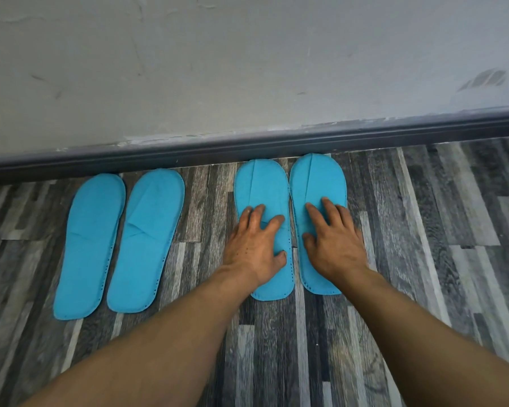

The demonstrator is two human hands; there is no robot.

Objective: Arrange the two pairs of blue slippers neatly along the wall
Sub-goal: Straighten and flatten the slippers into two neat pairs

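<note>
Two pairs of flat blue slippers lie on the floor with their toes toward the wall. The left pair, one slipper beside the other, lies untouched and slants slightly. In the right pair, my left hand rests flat on the left slipper, fingers spread. On the right slipper my right hand lies flat in the same way. These two slippers sit side by side, nearly touching, toes at the baseboard. Neither hand grips anything.
A dark grey baseboard runs along the foot of the pale, scuffed wall. The floor is grey wood-pattern planking, bare to the right of the slippers and in front of them.
</note>
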